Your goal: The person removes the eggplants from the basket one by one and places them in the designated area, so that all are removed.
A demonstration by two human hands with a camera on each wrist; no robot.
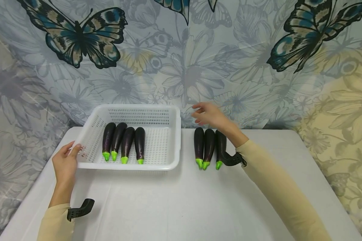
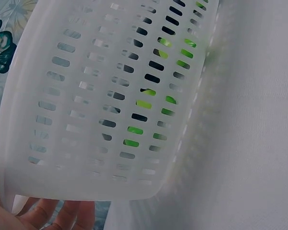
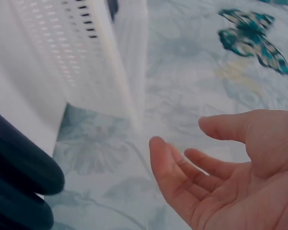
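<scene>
A white plastic basket (image 1: 160, 142) stands at the back left of the table, with several dark purple eggplants (image 1: 127, 142) side by side in it, green stem ends toward me. My left hand (image 1: 65, 162) grips the basket's left rim, thumb over the top; in the left wrist view the fingers (image 2: 69, 214) show beyond the slotted wall. Right of the basket, three more eggplants (image 1: 209, 145) lie in a row on the table, the rightmost partly hidden by the right wrist. Above their far ends my right hand (image 1: 211, 115) hovers with loosely bent fingers, holding nothing, as the right wrist view shows.
A white cloth covers the table (image 1: 169, 204). Directly behind and at the sides hangs a floral backdrop (image 1: 196, 73) with printed butterflies. Each wrist wears a black bracket (image 1: 80, 209). A gap separates the basket's right wall from the row of eggplants.
</scene>
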